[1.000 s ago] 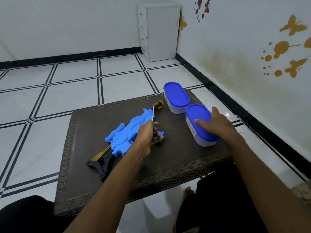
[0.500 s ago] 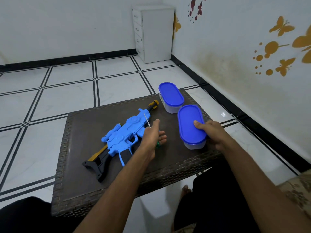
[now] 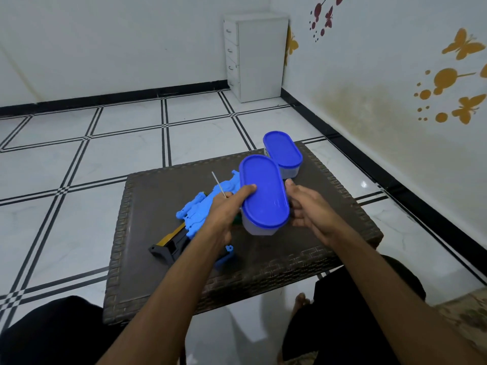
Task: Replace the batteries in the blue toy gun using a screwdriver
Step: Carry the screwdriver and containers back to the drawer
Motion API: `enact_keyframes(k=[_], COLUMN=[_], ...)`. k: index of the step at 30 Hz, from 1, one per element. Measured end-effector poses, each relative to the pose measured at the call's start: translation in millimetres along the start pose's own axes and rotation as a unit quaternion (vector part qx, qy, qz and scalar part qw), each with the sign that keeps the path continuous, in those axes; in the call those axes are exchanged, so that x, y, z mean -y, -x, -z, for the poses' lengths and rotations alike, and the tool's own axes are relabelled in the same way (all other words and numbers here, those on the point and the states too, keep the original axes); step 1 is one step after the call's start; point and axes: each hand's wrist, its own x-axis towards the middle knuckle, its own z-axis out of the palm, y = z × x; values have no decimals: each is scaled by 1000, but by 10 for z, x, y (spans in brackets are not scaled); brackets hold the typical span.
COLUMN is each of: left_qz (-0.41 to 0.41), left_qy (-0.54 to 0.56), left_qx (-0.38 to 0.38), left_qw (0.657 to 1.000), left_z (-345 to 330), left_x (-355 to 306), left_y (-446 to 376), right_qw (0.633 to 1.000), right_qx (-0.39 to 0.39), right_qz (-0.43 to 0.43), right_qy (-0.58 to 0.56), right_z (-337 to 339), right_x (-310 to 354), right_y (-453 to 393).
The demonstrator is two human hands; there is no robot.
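Toy gun (image 3: 200, 216) lies on the table (image 3: 329, 241) at about nine o'clock from the box we are lifting, its black stock pointing toward seven o'clock and its barrel end hidden behind the box. A small blue piece (image 3: 224, 258) lies by our left forearm; we judge it may be the battery cover, though we cannot be sure, and no batteries show anywhere. So we judge the task is in its middle: the cover seems off, and fresh batteries, refitting and screwing down are all left.

Our left hand (image 3: 226, 206) pinches the screwdriver (image 3: 219, 185), whose thin shaft sticks up toward eleven o'clock, while its thumb presses on the blue lid of the near box (image 3: 263, 196). Our right hand (image 3: 308, 206) grips the box from the three o'clock side, fingers curled round its wall. The box is off the table and tilted, lid still on. A second lidded box (image 3: 283, 154) stands at one o'clock, just behind it.

Half a second ago the near box sat on the table with only our right hand on it, and our left hand was low beside the gun; now both hands hold the box in the air over the gun. The far box has not moved on the table.
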Motion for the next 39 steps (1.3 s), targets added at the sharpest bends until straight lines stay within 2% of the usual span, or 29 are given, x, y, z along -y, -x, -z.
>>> enact_keyframes(k=[5,8,15,21,27,34,39], left_qz=[-2,8,11,14,22,24,38], left_qy=[25,56,51,50,59,54,62], left_qx=[-41,-64,-81,-86,-77,-72,-61], left_qw=[999,996,995,995,995,996,995], left_z=[355,491,629,633,561,518,396], left_x=[19,9,-25,-74,-82,-83,-48], left_y=[4,23,15,-46,-54,-45,-21], right_qw=[988,976,951,953,961,976,977], right_qx=[-143,-213,-293,-280,-255,-174,-146], right_qz=[36,28,-42,-77,-102,-128,-157], right_qy=[33,37,90,87,29,-20,-2], right_z=[51,142,236,283,383,491,572], right_x=[81,119,196,212,121,-2,-122], right_y=[-353,-776,-1480,-1662,-1503,-936,-425])
